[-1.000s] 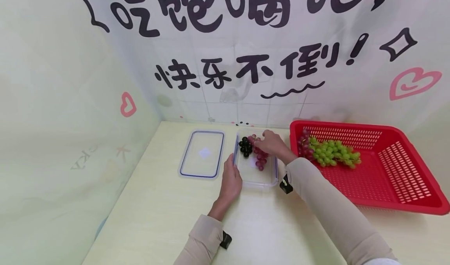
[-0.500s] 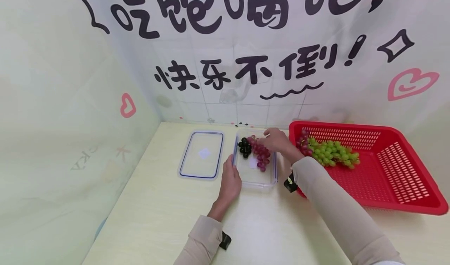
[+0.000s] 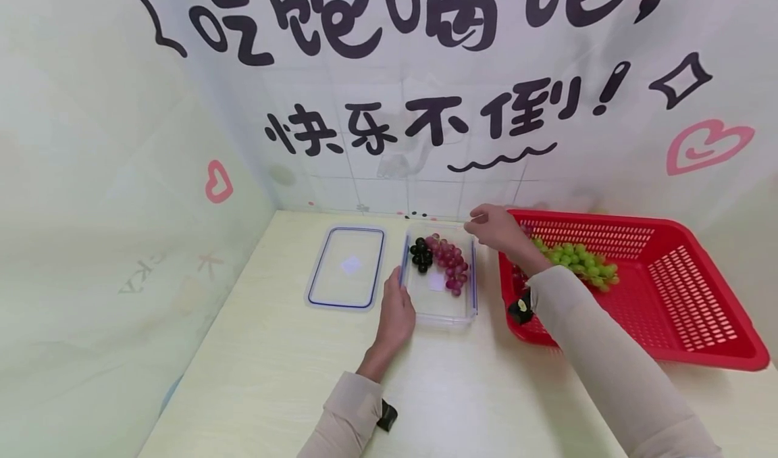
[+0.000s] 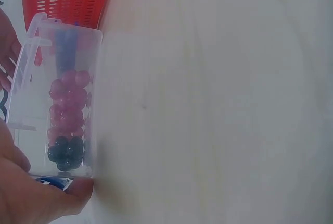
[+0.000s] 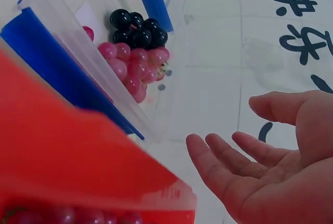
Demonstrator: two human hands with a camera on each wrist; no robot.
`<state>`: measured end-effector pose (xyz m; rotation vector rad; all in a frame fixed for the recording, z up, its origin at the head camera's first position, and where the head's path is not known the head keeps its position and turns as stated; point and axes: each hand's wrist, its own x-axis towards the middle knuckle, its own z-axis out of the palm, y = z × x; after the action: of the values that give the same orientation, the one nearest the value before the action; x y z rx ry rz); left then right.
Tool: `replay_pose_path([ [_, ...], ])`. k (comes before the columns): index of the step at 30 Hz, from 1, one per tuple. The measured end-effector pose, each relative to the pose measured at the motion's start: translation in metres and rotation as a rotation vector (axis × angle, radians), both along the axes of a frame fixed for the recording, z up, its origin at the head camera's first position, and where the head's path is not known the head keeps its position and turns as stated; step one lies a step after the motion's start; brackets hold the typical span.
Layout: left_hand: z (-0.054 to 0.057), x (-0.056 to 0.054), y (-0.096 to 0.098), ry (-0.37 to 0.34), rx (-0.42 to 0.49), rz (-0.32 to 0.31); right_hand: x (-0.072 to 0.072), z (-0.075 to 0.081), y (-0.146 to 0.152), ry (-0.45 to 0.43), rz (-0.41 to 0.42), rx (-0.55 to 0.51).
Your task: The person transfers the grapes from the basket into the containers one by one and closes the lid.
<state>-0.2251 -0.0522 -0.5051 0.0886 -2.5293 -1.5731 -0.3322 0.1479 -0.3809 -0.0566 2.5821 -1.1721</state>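
A clear plastic food container [image 3: 434,306] with blue side clips stands on the table. Inside lie a bunch of black grapes [image 3: 421,255] and, right of it, a bunch of red grapes [image 3: 451,263]. My left hand [image 3: 396,316] rests against the container's left side, fingers extended along it; the left wrist view has its fingertips at the container's corner. My right hand [image 3: 497,228] is in the air between the container's far right corner and the red basket. In the right wrist view its fingers are spread and loosely bent, with nothing in the palm.
The red perforated basket [image 3: 699,358] stands on the right, holding green grapes [image 3: 583,262] and some red grapes [image 5: 88,216], partly hidden by the right arm. A clear lid [image 3: 346,269] with a blue seal lies left of the container. A printed wall sheet [image 3: 377,194] borders the table's back.
My right hand has let go of the red grapes and moved right, out of the container toward the basket. The red grapes now lie in the container. My left hand stays in place.
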Motion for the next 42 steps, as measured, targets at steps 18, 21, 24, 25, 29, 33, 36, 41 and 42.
replay_pose_path([
  [18, 0.002, 0.000, -0.001, -0.002, -0.016, -0.004, 0.007, 0.012, 0.050, 0.020, -0.089, 0.060],
  [21, 0.001, 0.001, -0.001, 0.003, -0.015, -0.003, 0.007, 0.010, 0.056, 0.015, -0.096, 0.048],
  [24, 0.001, 0.001, -0.001, 0.008, -0.020, -0.002, 0.008, 0.008, 0.062, -0.008, -0.093, 0.043],
  [25, 0.001, 0.001, -0.001, 0.013, -0.022, -0.002, 0.009, 0.007, 0.064, -0.019, -0.094, 0.039],
  [29, 0.002, 0.001, -0.001, 0.014, -0.016, -0.006, 0.012, 0.006, 0.071, -0.059, -0.089, 0.060],
  [33, 0.003, 0.000, -0.002, 0.010, -0.010, -0.006, 0.013, 0.005, 0.075, -0.080, -0.063, 0.085],
  [36, 0.002, 0.000, -0.002, 0.007, -0.009, -0.003, 0.015, 0.002, 0.078, -0.087, -0.039, 0.091],
  [41, 0.002, 0.000, 0.000, 0.003, -0.008, -0.003, 0.017, -0.006, 0.081, -0.099, -0.025, 0.081],
  [42, 0.002, 0.001, 0.000, 0.006, -0.006, -0.003, 0.017, -0.007, 0.081, -0.104, -0.030, 0.074],
])
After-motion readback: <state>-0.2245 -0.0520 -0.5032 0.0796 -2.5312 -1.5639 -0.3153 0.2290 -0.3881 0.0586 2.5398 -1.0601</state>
